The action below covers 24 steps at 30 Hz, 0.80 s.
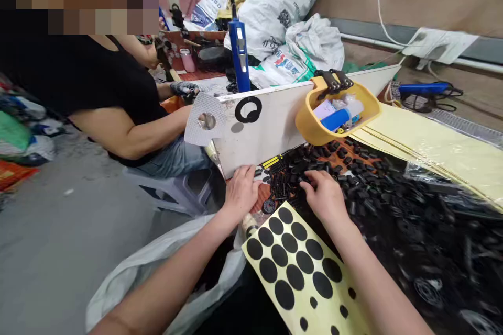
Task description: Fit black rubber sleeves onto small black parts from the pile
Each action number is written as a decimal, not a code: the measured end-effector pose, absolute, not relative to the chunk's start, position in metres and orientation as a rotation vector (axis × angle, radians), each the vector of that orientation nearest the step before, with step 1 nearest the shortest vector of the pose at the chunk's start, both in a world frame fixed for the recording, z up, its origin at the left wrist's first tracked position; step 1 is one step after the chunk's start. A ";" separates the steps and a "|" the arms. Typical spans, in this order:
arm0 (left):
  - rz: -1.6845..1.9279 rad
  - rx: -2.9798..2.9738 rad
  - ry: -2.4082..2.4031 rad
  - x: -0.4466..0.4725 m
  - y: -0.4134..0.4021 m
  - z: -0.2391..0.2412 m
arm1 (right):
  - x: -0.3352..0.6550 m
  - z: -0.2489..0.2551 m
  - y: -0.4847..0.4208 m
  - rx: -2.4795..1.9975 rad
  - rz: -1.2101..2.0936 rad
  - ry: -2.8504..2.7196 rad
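Observation:
My left hand is by the lower edge of a white upright board, its fingers curled. A small black cylindrical part shows at its thumb and fingertips. To the right, my right hand reaches into a heap of small black plastic parts. Its thumb and forefinger are apart, and I see nothing held between them. Thin black pins lie between the two hands. A pale yellow sheet with round black stickers lies below them, partly under my right forearm.
A yellow basket hangs clipped on the board, and a blue electric screwdriver hangs behind it. A co-worker in black sits at the left. A white sack stands open below my left arm. Yellow sheets lie at right.

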<state>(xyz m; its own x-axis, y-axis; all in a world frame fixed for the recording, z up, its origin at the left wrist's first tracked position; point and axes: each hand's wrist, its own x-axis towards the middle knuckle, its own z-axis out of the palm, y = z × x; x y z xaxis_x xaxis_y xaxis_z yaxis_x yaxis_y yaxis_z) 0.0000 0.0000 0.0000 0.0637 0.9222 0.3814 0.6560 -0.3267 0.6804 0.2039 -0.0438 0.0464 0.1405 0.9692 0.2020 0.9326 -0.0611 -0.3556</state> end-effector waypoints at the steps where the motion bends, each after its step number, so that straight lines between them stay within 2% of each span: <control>1: 1.147 2.012 1.588 -0.002 -0.002 -0.001 | 0.203 0.046 -0.038 -2.033 0.129 -1.833; 5: 1.211 1.932 1.576 -0.006 -0.022 0.008 | 0.208 0.053 -0.028 -2.031 0.181 -1.779; 8: 1.238 1.818 1.500 0.002 -0.052 0.031 | 0.214 0.068 -0.052 -2.002 0.261 -1.673; 12: 0.835 1.211 0.970 0.025 -0.094 0.059 | 0.201 0.075 -0.124 -1.697 0.430 -1.711; 15: 0.684 0.957 0.878 0.038 -0.111 0.059 | 0.194 0.067 -0.165 -1.579 0.402 -1.759; 18: 0.663 0.897 0.927 0.043 -0.120 0.052 | 0.207 0.061 -0.164 -1.726 0.587 -1.862; 21: 0.575 0.909 0.889 0.046 -0.129 0.048 | 0.225 0.057 -0.130 -2.101 0.332 -1.853; 24: 0.452 0.951 0.836 0.056 -0.137 0.042 | 0.229 0.052 -0.094 -2.230 0.218 -1.919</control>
